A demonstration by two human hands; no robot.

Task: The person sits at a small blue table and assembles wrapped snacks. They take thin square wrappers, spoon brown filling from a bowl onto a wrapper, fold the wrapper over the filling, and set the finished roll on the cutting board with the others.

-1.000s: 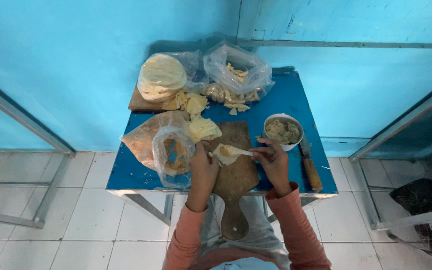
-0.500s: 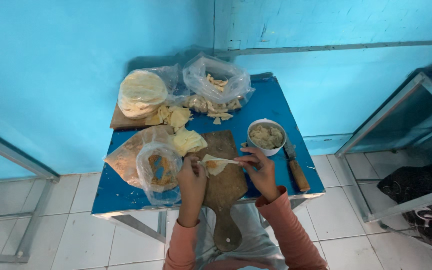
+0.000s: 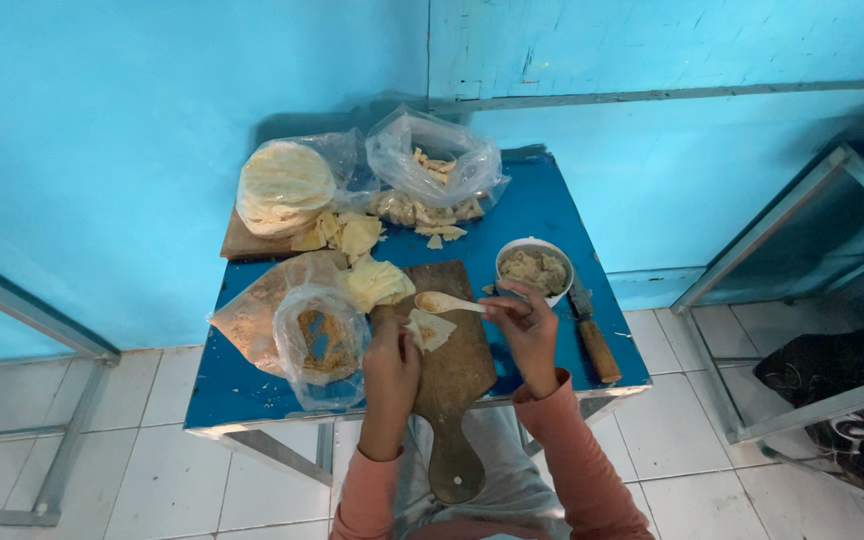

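Note:
My left hand (image 3: 392, 368) holds a small pale dough wrapper (image 3: 430, 330) over a brown wooden cutting board (image 3: 457, 375) that juts past the front edge of the blue table (image 3: 242, 385). My right hand (image 3: 524, 325) grips a wooden spoon (image 3: 447, 303) whose bowl carries a bit of filling just above the wrapper. A white bowl of greyish-brown filling (image 3: 534, 270) stands right behind my right hand. A small pile of pale wrappers (image 3: 377, 283) lies at the board's back left corner.
A knife with a wooden handle (image 3: 594, 338) lies at the table's right edge. A clear bag with brown crumbs (image 3: 320, 345) sits left of the board. At the back are a stack of flat round dough (image 3: 282, 187), folded pieces (image 3: 347, 235) and a bag of pieces (image 3: 432, 165). Metal frames stand on both sides.
The view has shifted slightly. My right hand has brought the spoon from the bowl side over to the wrapper in my left hand.

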